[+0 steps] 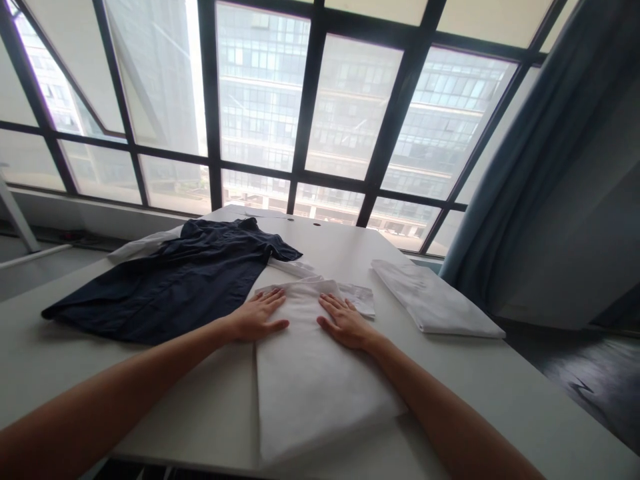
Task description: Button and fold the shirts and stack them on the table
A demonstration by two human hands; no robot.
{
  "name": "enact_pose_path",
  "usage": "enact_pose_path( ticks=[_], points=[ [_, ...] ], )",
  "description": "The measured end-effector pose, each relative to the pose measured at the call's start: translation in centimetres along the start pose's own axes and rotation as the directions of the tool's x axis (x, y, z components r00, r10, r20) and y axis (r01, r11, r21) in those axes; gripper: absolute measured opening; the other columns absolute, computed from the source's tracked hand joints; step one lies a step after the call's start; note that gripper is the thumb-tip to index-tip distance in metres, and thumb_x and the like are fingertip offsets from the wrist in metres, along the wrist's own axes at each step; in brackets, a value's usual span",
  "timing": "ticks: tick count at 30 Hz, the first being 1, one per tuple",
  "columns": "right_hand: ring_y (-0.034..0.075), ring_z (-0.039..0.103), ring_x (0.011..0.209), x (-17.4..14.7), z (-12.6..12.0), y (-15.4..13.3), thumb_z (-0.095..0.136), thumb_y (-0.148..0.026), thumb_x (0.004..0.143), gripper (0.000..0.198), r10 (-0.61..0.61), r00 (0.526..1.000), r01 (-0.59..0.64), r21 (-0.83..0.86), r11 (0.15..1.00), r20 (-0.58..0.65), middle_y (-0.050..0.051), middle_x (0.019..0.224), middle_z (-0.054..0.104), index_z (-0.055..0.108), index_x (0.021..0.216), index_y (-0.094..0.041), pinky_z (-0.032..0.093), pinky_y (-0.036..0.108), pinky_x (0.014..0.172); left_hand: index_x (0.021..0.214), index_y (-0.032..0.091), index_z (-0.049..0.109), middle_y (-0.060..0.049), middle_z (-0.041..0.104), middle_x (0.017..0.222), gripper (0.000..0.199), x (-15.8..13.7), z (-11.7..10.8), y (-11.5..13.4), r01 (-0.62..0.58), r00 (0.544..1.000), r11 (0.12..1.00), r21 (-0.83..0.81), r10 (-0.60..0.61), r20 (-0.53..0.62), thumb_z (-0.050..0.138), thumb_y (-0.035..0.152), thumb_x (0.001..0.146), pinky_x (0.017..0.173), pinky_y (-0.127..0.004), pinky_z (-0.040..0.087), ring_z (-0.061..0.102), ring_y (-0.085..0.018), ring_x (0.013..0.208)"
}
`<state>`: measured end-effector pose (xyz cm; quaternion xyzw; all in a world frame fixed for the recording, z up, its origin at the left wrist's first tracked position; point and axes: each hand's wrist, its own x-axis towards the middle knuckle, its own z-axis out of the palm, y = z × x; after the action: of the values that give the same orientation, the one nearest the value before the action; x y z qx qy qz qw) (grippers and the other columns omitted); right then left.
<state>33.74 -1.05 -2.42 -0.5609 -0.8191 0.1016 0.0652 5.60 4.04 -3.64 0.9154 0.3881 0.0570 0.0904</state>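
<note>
A white garment (320, 393), partly folded into a long panel, lies on the white table in front of me. My left hand (257, 315) rests flat near its upper left edge, fingers spread. Pressed flat on its upper right part is my right hand (345, 322), with the fingers apart. A white sleeve-like piece (363, 298) sticks out beyond the right hand. Just left of the left hand a dark navy shirt (195, 280) is laid out, with more white cloth (143, 245) showing from under it.
A folded white garment (435, 300) lies at the right side of the table (500, 380). Large black-framed windows (260, 87) stand behind the table. A blue-grey curtain (505, 187) hangs at the right. A white metal leg (17, 213) stands at the far left.
</note>
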Motion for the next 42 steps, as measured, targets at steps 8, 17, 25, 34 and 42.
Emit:
enact_pose_path(
  ticks=[8, 17, 25, 34, 42],
  points=[
    [0.031, 0.032, 0.145, -0.9, -1.5, -1.1, 0.035, -0.067, 0.094, 0.074, -0.003, 1.000, 0.003, -0.037, 0.999, 0.019, 0.013, 0.156, 0.037, 0.044, 0.149, -0.018, 0.017, 0.050, 0.120, 0.156, 0.018, 0.027, -0.011, 0.011, 0.163, 0.082, 0.0, -0.4, -1.4, 0.050, 0.999, 0.998, -0.030, -0.050, -0.001, 0.030, 0.071, 0.094, 0.121, -0.044, 0.012, 0.011, -0.027, 0.151],
    [0.028, 0.023, 0.149, -0.7, -0.9, -0.8, 0.041, -0.058, 0.095, 0.070, -0.038, 0.990, 0.032, -0.047, 0.998, -0.133, 0.013, 0.159, 0.032, 0.040, 0.151, -0.016, 0.012, 0.048, 0.122, 0.156, 0.022, 0.027, -0.009, 0.016, 0.163, 0.077, -0.5, -0.4, 1.3, -0.137, 0.989, 0.990, 0.020, 0.138, -0.061, 0.027, 0.070, 0.096, 0.122, -0.044, 0.006, 0.009, -0.025, 0.152],
    [0.022, 0.011, 0.152, 1.4, 0.2, 1.7, 0.024, -0.055, 0.101, 0.067, 0.146, 0.988, -0.145, 0.017, 0.989, -0.057, 0.009, 0.164, 0.018, 0.025, 0.157, -0.019, 0.006, 0.050, 0.121, 0.156, 0.016, 0.027, -0.011, 0.014, 0.163, 0.086, 0.6, 0.2, 0.3, 0.000, 1.000, 1.000, -0.029, -0.001, -0.008, 0.029, 0.074, 0.092, 0.121, -0.039, 0.009, 0.009, -0.025, 0.152],
    [0.027, 0.033, 0.145, -0.2, -0.4, 0.6, 0.036, -0.054, 0.098, 0.067, 0.238, 0.952, -0.232, 0.054, 0.971, -0.193, 0.015, 0.156, 0.037, 0.038, 0.151, -0.013, 0.023, 0.043, 0.119, 0.151, 0.010, 0.036, -0.019, 0.022, 0.160, 0.073, -0.2, -0.3, 0.3, 0.329, 0.938, 0.939, 0.106, -0.311, -0.156, 0.030, 0.060, 0.098, 0.118, -0.057, 0.008, 0.017, -0.033, 0.150],
    [0.032, 0.064, 0.109, -0.7, -1.5, 0.8, 0.048, -0.054, 0.091, 0.051, 0.424, 0.893, -0.412, 0.105, 0.905, -0.151, 0.020, 0.116, 0.069, 0.069, 0.113, -0.013, 0.047, 0.039, 0.091, 0.149, 0.021, 0.044, -0.011, 0.031, 0.159, 0.056, -1.3, 0.6, 3.2, 0.069, 0.992, 0.996, 0.054, -0.062, -0.113, 0.030, 0.048, 0.101, 0.116, -0.064, 0.017, 0.022, -0.034, 0.148]
  ],
)
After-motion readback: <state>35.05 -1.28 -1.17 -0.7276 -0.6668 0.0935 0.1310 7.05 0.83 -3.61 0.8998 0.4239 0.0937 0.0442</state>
